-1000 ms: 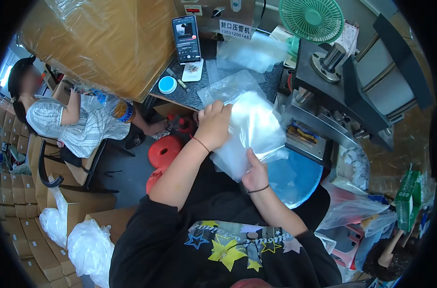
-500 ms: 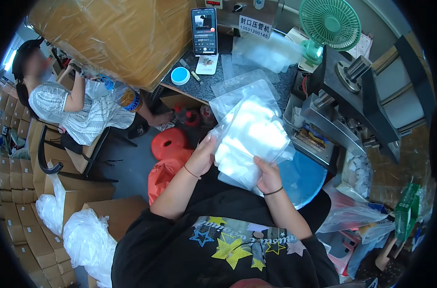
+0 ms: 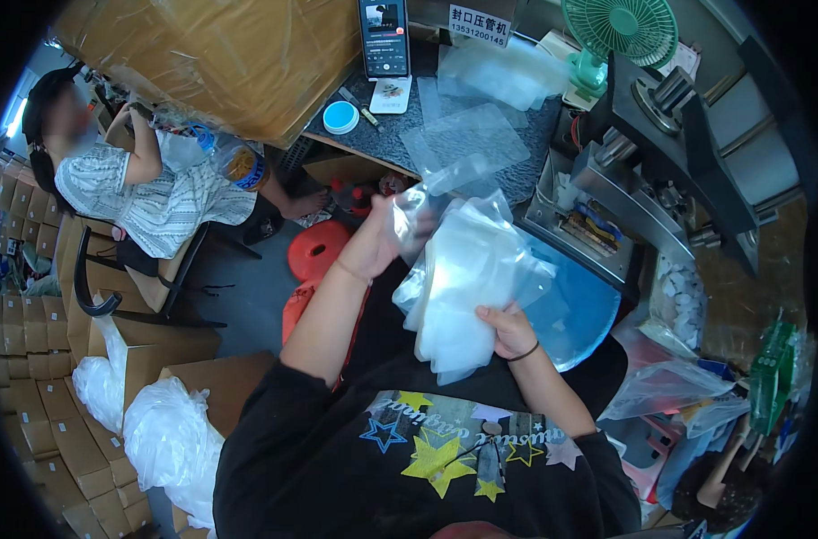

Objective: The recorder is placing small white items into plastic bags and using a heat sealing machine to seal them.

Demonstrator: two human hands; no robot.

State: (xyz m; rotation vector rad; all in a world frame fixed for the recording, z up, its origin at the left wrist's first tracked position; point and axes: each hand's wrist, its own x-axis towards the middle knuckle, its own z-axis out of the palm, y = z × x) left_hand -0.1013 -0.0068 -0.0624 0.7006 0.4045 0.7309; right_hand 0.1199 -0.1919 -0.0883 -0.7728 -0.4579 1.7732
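In the closed right hand (image 3: 514, 334), clear sheets (image 3: 463, 283)

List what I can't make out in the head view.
Head view:
Most fingers of the right hand: hidden behind the stack of clear plastic sheets.
Fingertips of the left hand: blurred, behind glossy clear plastic.
Tops of black rectangular smartphone and round green plastic fan: cut off by the upper edge.

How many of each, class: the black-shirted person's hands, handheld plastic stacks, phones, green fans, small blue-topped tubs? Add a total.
Hands: 2 (left hand, right hand)
Plastic stack: 1
Phone: 1
Green fan: 1
Blue-topped tub: 1
Total: 6
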